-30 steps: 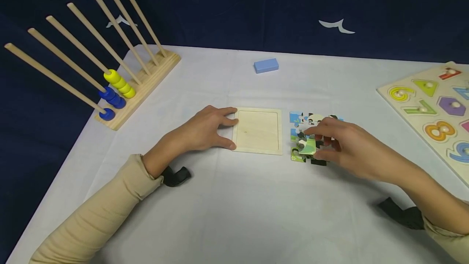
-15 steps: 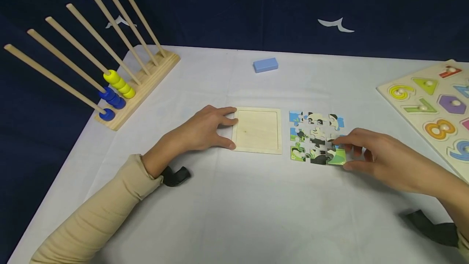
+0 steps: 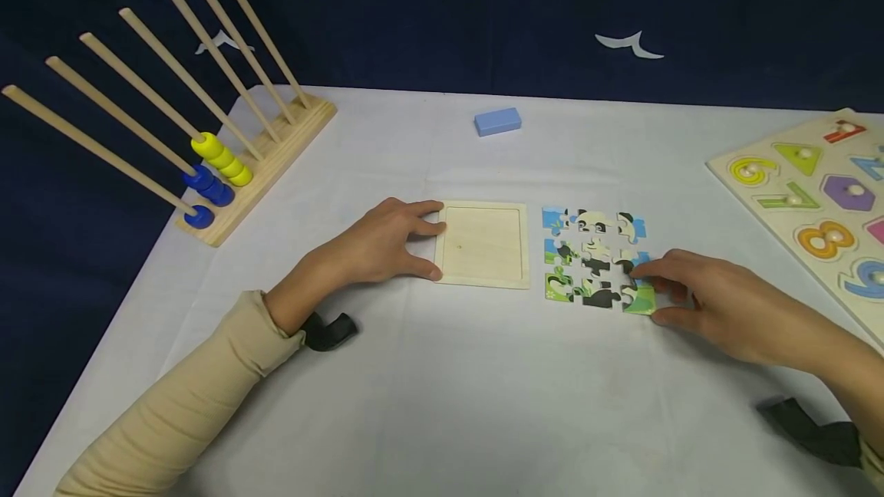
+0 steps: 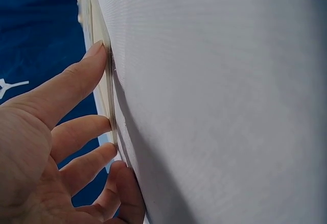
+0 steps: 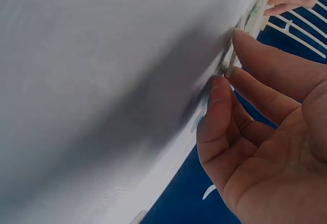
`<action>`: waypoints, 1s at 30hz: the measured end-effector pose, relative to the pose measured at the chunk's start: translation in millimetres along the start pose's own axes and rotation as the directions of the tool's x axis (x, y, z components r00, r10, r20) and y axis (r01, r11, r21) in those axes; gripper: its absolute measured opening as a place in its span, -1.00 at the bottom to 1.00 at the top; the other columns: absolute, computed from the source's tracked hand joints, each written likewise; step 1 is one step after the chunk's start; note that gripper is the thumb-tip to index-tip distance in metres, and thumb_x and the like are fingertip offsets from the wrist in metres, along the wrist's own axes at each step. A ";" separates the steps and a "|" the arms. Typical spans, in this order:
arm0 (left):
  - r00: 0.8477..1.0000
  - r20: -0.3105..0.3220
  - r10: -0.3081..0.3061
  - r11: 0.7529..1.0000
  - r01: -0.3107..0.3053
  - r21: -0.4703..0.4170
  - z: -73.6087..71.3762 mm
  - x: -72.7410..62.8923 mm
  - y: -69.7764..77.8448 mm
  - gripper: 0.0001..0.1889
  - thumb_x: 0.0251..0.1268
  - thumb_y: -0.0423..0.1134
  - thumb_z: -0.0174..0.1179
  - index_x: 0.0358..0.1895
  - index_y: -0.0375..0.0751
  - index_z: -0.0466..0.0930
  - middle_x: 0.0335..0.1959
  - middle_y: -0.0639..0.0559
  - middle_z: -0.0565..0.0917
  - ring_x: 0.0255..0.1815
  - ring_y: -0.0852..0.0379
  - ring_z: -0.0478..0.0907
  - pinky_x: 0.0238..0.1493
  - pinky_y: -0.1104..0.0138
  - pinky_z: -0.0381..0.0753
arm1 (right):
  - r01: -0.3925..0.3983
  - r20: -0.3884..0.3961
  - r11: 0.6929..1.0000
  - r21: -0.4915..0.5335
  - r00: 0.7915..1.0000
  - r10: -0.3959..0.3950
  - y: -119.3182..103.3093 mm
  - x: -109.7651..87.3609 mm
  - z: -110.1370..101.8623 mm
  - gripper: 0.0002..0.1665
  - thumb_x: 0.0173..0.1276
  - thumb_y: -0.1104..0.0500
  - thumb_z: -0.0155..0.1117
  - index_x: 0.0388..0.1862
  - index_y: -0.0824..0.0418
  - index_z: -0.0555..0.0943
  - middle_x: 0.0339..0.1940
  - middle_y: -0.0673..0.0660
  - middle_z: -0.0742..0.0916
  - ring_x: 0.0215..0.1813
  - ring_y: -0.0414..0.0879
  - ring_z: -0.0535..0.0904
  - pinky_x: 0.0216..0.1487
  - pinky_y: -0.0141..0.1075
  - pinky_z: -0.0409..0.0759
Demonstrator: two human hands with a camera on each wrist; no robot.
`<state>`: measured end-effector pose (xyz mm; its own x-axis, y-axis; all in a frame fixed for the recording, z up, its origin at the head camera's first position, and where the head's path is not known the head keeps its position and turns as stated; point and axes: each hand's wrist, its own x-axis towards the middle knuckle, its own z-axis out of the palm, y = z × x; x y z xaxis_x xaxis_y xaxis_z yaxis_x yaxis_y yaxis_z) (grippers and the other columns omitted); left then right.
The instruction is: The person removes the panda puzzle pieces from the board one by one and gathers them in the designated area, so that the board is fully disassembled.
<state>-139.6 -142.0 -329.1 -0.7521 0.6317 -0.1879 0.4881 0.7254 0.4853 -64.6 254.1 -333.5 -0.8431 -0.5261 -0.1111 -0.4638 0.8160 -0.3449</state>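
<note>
My left hand (image 3: pixel 380 244) touches the left edge of a square wooden puzzle tray (image 3: pixel 526 251), with thumb and fingers spread along that edge. The tray's recess shows bare wood. Just right of the tray, several panda jigsaw pieces (image 3: pixel 595 258) lie in loose rows with small gaps. My right hand (image 3: pixel 732 309) pinches the green corner puzzle piece (image 3: pixel 642 301) at the lower right of these rows, thumb on its near side. In the right wrist view, the thin piece (image 5: pixel 230 63) shows edge-on between thumb and fingers, close to the cloth.
A wooden abacus (image 3: pixel 276 175) with tall rods and some blue and yellow beads stands at the left. A blue block (image 3: pixel 497 122) lies toward the back. A number-and-shape peg board (image 3: pixel 780 182) occupies the right side. White cloth (image 3: pixel 442 405) covers the table.
My right hand has carried the green corner piece from over the middle of the rows to their lower right and lowered it, then shifted slightly. My left hand stays at the tray.
</note>
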 end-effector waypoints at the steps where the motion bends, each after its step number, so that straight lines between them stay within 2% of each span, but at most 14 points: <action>1: 1.000 -0.001 0.000 1.000 0.000 0.000 -0.2 -0.1 0.2 -0.26 0.04 -0.04 0.51 0.29 -0.29 0.49 0.46 -0.14 0.32 0.42 -0.21 0.23 0.36 0.08 0.25 | -0.008 0.008 1.000 -0.006 1.000 0.008 0.0 0.2 0.0 -0.39 0.05 0.26 0.58 0.13 0.21 0.62 -0.36 -0.15 0.49 -0.30 -0.24 0.38 -0.32 -0.34 0.40; 11: 1.000 0.003 0.002 1.000 -0.002 0.002 -0.4 -1.3 -0.6 -0.26 0.05 -0.05 0.51 0.29 -0.30 0.49 0.46 -0.15 0.32 0.42 -0.21 0.24 0.36 0.09 0.26 | -0.036 0.018 0.999 0.013 0.999 0.036 0.8 1.5 2.0 -0.38 0.03 0.24 0.60 0.12 0.20 0.63 -0.39 -0.12 0.47 -0.32 -0.21 0.38 -0.33 -0.34 0.37; 18: 1.000 0.011 -0.017 1.000 0.017 0.001 -0.6 -2.0 -0.2 -0.27 0.07 -0.03 0.50 0.31 -0.27 0.49 0.47 -0.11 0.31 0.42 -0.21 0.22 0.36 0.09 0.23 | -0.038 0.014 0.999 0.024 0.999 0.038 1.0 1.0 2.7 -0.38 0.01 0.25 0.60 0.12 0.22 0.63 -0.41 -0.12 0.47 -0.33 -0.22 0.38 -0.35 -0.35 0.36; 25: 1.000 0.010 -0.009 1.000 0.009 -0.003 -0.4 -1.8 -0.6 -0.26 0.06 -0.04 0.50 0.30 -0.28 0.49 0.46 -0.13 0.31 0.44 -0.21 0.21 0.37 0.09 0.24 | -0.004 -0.030 0.999 0.037 1.000 0.006 1.3 -0.8 4.1 -0.39 0.01 0.24 0.61 0.10 0.23 0.64 -0.39 -0.15 0.49 -0.33 -0.27 0.38 -0.35 -0.36 0.39; 30: 1.000 0.019 -0.010 1.000 0.010 -0.006 -0.1 -1.2 -0.1 -0.27 0.06 -0.05 0.50 0.30 -0.29 0.49 0.47 -0.14 0.30 0.44 -0.21 0.20 0.37 0.08 0.22 | -0.065 -0.083 0.996 0.065 0.994 0.070 0.1 -3.2 -5.8 -0.47 0.16 0.17 0.53 0.12 0.21 0.62 -0.29 -0.09 0.56 -0.33 -0.28 0.40 -0.39 -0.38 0.41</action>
